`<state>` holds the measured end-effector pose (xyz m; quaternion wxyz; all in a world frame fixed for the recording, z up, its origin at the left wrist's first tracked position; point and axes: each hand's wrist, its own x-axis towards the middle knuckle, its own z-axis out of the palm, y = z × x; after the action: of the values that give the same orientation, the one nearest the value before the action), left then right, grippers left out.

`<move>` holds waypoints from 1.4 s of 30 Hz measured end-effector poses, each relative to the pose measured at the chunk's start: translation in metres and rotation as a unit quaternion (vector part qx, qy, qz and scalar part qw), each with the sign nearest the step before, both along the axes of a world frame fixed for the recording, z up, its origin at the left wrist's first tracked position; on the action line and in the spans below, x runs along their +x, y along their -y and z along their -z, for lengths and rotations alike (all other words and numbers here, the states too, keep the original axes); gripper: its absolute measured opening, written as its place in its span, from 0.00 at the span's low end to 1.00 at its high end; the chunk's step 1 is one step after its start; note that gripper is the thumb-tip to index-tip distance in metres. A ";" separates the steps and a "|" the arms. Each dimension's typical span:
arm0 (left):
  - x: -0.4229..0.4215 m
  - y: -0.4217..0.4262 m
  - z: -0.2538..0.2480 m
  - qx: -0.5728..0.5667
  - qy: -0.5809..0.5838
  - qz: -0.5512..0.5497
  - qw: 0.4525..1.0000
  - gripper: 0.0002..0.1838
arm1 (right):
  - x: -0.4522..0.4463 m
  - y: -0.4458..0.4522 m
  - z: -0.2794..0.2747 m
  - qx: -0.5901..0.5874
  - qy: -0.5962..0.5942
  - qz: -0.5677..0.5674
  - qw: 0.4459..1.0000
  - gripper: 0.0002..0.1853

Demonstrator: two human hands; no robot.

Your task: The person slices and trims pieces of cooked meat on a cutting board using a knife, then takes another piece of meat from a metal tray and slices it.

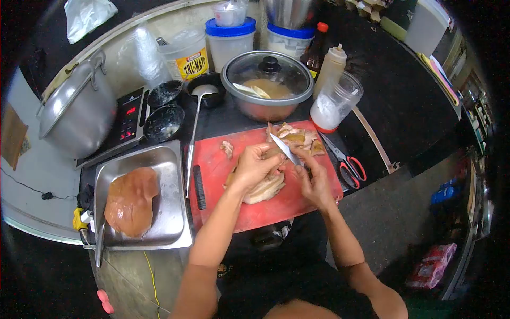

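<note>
My right hand (313, 181) grips a small knife (286, 149) over the red cutting board (234, 215), its blade tilted up and to the left. My left hand (255, 166) is closed, thumb and fingers pinched together close beside the blade; what they hold, if anything, is hidden. Beneath the hands lies a pale slab of meat (264, 190), partly covered by the left hand. Cut meat pieces (297, 137) are heaped at the board's far right, and a small scrap of meat (227, 149) rests at the far left.
Left of the board stands a steel tray (172, 196) holding a large brown piece of meat (133, 202). A ladle (194, 133) lies between them. Scissors (348, 166) sit at the right edge. Behind are a lidded pot (268, 103), a clear jar (337, 103) and a squeeze bottle (330, 69).
</note>
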<state>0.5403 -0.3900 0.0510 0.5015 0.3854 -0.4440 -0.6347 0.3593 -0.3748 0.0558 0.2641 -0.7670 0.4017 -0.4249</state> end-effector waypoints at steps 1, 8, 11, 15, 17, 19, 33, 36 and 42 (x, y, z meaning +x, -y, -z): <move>-0.001 0.001 0.001 0.001 0.000 -0.003 1.000 0.12 | -0.001 0.001 0.002 -0.007 0.006 0.009 1.000 0.22; 0.001 0.004 0.007 -0.007 -0.010 0.014 1.000 0.15 | -0.003 -0.003 -0.008 0.034 0.037 0.005 0.999 0.23; 0.001 0.003 0.006 -0.003 -0.021 0.010 1.000 0.15 | 0.005 -0.008 -0.013 0.057 0.055 -0.016 0.997 0.23; 0.000 0.001 0.004 -0.006 -0.022 0.007 1.000 0.14 | 0.003 -0.001 -0.006 0.049 0.012 -0.022 0.998 0.23; 0.000 0.002 0.004 -0.008 -0.019 0.008 1.000 0.14 | 0.002 0.001 -0.001 0.034 0.007 -0.019 0.999 0.22; 0.001 0.003 0.007 -0.008 -0.024 0.013 1.000 0.14 | 0.002 0.001 0.000 0.012 0.006 -0.003 1.000 0.21; 0.001 0.001 0.003 -0.005 -0.064 0.018 0.998 0.15 | 0.004 -0.003 -0.004 0.000 0.033 -0.047 0.998 0.24; -0.001 0.002 0.002 0.003 -0.096 0.033 0.995 0.13 | 0.000 -0.005 -0.011 0.021 -0.018 -0.024 0.999 0.23; -0.001 0.003 0.007 -0.012 -0.076 0.035 0.996 0.15 | -0.003 -0.003 0.003 -0.005 -0.074 0.023 0.997 0.22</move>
<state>0.5391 -0.3928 0.0438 0.5159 0.3142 -0.4250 -0.6742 0.3566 -0.3723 0.0528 0.2199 -0.7884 0.4355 -0.3747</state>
